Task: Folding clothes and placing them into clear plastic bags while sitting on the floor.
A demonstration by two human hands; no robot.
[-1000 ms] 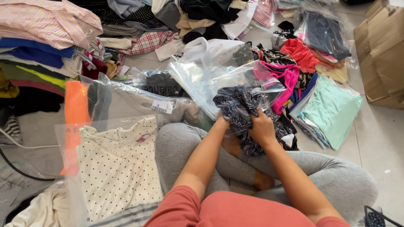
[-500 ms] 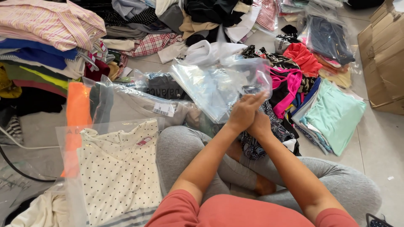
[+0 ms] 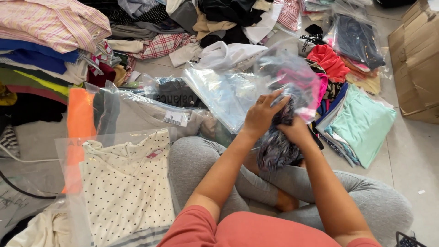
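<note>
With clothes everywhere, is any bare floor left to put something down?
Yes. A tiled strip runs between the mint green garment and the cardboard box. A smaller grey patch lies left of the polka-dot bagged top. Around both hands and toward the piles it's crowded.

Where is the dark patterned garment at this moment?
In the head view, right of centre: the dark patterned garment is held by the left hand and right hand, above the grey-trousered lap.
</note>
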